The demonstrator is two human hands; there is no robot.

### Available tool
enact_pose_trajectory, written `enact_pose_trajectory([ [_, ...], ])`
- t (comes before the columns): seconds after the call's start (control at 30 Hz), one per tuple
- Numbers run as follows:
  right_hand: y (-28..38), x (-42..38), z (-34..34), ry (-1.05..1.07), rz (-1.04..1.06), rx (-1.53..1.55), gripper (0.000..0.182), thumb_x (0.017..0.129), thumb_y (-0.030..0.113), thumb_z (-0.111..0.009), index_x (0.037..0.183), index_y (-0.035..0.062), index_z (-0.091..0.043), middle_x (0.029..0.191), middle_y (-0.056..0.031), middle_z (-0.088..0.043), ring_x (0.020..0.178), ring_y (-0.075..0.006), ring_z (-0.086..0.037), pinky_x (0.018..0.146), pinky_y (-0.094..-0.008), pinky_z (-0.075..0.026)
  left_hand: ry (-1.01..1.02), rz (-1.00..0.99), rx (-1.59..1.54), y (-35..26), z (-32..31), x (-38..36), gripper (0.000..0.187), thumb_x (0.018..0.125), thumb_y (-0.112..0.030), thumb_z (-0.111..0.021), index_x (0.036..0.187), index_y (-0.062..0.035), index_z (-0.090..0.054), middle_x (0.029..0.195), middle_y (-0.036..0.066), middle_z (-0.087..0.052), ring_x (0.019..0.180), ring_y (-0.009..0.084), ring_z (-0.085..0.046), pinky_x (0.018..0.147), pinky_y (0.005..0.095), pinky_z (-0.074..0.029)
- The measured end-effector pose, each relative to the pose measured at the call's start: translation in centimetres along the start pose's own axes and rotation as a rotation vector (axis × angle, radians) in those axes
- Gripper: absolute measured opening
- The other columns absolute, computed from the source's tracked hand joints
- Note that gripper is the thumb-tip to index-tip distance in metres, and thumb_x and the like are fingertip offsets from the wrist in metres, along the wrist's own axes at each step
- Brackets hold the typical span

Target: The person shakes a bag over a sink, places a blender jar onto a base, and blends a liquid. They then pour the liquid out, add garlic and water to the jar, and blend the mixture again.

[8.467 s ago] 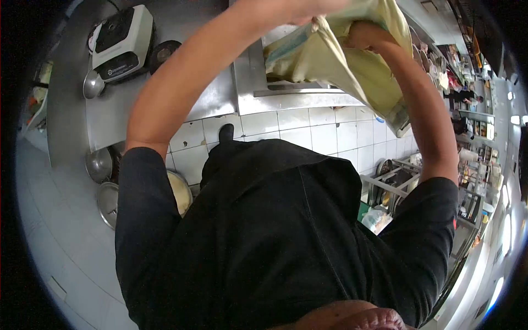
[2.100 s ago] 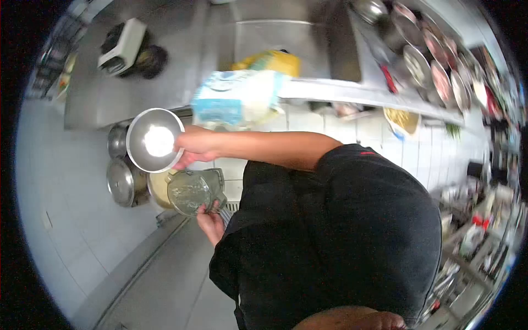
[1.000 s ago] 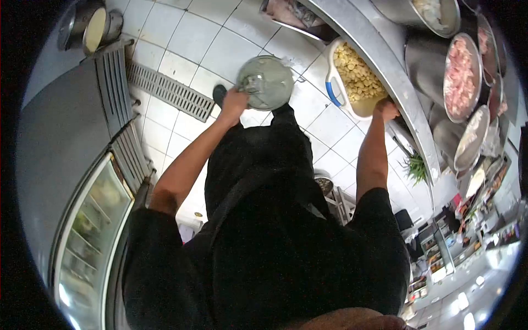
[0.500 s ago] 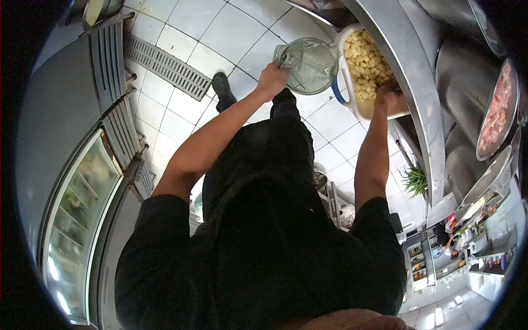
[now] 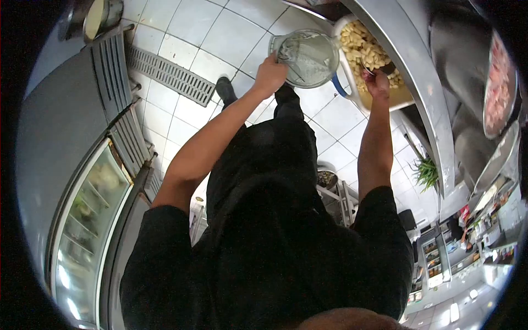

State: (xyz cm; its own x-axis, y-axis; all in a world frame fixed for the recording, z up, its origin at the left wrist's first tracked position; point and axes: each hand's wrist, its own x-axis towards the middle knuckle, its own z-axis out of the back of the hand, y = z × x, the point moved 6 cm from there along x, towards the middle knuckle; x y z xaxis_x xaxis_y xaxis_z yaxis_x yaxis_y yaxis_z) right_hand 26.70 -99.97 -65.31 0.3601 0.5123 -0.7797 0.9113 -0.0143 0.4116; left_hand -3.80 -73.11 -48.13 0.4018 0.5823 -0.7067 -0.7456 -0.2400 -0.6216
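My left hand (image 5: 269, 77) grips the handle side of a clear pitcher (image 5: 314, 61), which looks empty apart from wet traces inside. Beside it stands a white tub (image 5: 352, 91) holding pale yellow chunks (image 5: 355, 38) in cloudy yellowish liquid. My right hand (image 5: 378, 85) is over the tub with its fingers curled round a dark-edged scoop or bowl (image 5: 388, 69). Yellow chunks lie heaped at that scoop, which hides part of its shape. A blue handle (image 5: 339, 86) shows at the tub's near side, close to the pitcher.
A metal counter edge (image 5: 410, 49) runs along the tub's right side. Beyond it lies a tray of pink raw meat (image 5: 498, 88). A floor grate (image 5: 170, 74), a glass-door fridge (image 5: 82, 220) and a green plant (image 5: 426, 173) are around. People stand far off at lower right.
My right hand has risen out of the chunks and moved slightly left, bringing the scoop and chunks into view. The pitcher has shifted slightly up and left, still in my left hand.
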Motion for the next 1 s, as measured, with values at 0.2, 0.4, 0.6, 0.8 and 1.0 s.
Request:
enact_pose_trajectory([
  [0.2,-1.0,-6.0,-1.8,-0.205,0.074,0.04,0.023,0.09,0.0,-0.04,0.109,-0.0058,-0.052,0.094,-0.0185,-0.063,0.075,-0.0274,-0.062,0.064,-0.0344,-0.053,0.023,0.063,-0.031,0.1,1.0,-1.9,0.045,0.081,-0.023,-0.053,0.117,0.0043,-0.057,0.103,0.032,-0.064,0.101,0.046,-0.061,0.086,0.0459,-0.048],
  [0.4,-1.4,-10.9,-5.0,-0.165,0.167,0.133,0.025,0.09,-0.003,-0.039,0.112,-0.013,-0.046,0.106,-0.0248,-0.061,0.086,-0.0334,-0.065,0.076,-0.0401,-0.056,0.04,0.052,-0.072,4.6,-0.6,-0.1,0.048,0.08,-0.022,-0.053,0.12,0.0041,-0.055,0.111,0.031,-0.062,0.105,0.045,-0.059,0.089,0.0461,-0.047],
  [0.6,-1.8,-14.7,-7.6,-0.253,0.191,0.07,0.034,0.089,-0.007,-0.037,0.122,-0.0128,-0.042,0.118,-0.0235,-0.057,0.098,-0.0339,-0.062,0.079,-0.0422,-0.055,0.136,0.164,-0.194,1.3,0.1,-3.8,0.054,0.08,-0.022,-0.051,0.128,0.0048,-0.051,0.116,0.031,-0.06,0.109,0.0437,-0.059,0.091,0.0443,-0.047],
  [0.8,-3.7,-18.1,-10.3,-0.163,0.219,0.009,0.04,0.088,-0.007,-0.04,0.128,-0.0085,-0.041,0.119,-0.0194,-0.058,0.097,-0.0293,-0.063,0.075,-0.0394,-0.055,0.107,0.026,-0.025,4.2,-1.2,-1.8,0.062,0.081,-0.022,-0.048,0.135,0.0076,-0.044,0.126,0.032,-0.054,0.12,0.0428,-0.053,0.099,0.042,-0.044],
  [1.0,-5.8,-23.0,-18.9,-0.091,0.404,-0.08,0.048,0.083,-0.006,-0.047,0.13,-0.003,-0.042,0.113,-0.0164,-0.063,0.085,-0.0265,-0.066,0.06,-0.0349,-0.055,-0.024,-0.044,0.089,1.9,-0.6,-3.7,0.042,0.084,-0.02,-0.052,0.115,0.0081,-0.055,0.101,0.028,-0.064,0.085,0.0386,-0.067,0.079,0.0442,-0.053],
])
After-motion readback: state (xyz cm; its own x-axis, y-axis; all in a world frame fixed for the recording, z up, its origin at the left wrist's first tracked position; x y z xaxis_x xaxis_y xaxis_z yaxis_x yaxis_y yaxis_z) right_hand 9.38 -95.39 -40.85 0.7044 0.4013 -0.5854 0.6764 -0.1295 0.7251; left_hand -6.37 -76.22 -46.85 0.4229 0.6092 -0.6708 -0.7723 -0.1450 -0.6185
